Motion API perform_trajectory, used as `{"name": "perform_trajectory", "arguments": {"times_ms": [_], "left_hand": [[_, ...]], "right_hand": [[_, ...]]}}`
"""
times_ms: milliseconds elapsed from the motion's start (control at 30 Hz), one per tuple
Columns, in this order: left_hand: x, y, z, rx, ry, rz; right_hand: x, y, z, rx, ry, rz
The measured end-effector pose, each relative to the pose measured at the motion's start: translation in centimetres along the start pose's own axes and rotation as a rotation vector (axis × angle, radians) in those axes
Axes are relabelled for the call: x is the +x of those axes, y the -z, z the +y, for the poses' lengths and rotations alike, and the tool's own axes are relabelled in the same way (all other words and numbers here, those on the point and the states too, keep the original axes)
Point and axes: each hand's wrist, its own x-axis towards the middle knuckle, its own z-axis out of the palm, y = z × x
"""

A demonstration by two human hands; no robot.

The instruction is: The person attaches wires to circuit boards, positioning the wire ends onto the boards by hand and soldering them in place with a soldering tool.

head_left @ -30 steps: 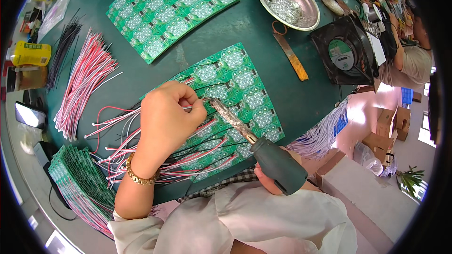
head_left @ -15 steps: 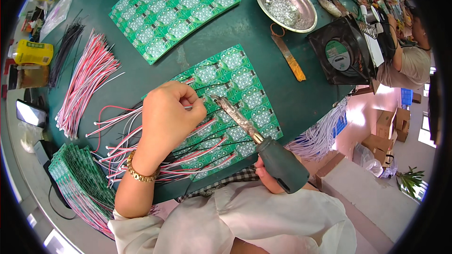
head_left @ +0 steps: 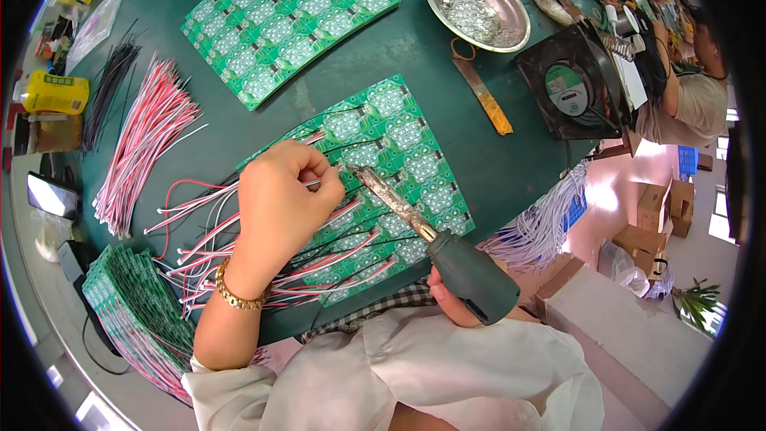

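Observation:
My left hand, a gold bracelet at its wrist, is closed in a pinch on a wire over a green circuit board panel. My right hand grips a soldering iron with a thick dark handle, which hides most of the fingers. The iron's discoloured tip meets the board just right of my left fingertips; the exact contact spot is too small to make out. Several red, white and black wires lie across the panel's lower left part, some with white connectors at their ends.
Another stack of green panels lies at the back. Bundles of red-white wires and black wires are at left. Toward the right are a metal bowl of solder scraps, a taped blade and a black fan. A co-worker sits beyond.
The view has shifted slightly, moving the board, bowl and iron a little left in the picture. Both hands keep their grips, and the iron's tip stays beside my left fingers.

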Motion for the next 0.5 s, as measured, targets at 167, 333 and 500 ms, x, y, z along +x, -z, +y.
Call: {"name": "perform_trajectory", "arguments": {"times_ms": [167,333,500], "left_hand": [[-0.05,-0.21,-0.05,-0.009,0.015,0.03],[-0.03,-0.18,-0.02,-0.005,0.009,0.026],[0.01,0.03,0.12,0.016,0.019,-0.003]], "right_hand": [[0.72,0.38,-0.64,-0.012,-0.011,0.026],[0.81,0.28,-0.81,-0.016,-0.009,0.039],[0.83,0.11,-0.8,-0.019,-0.005,0.052]]}}
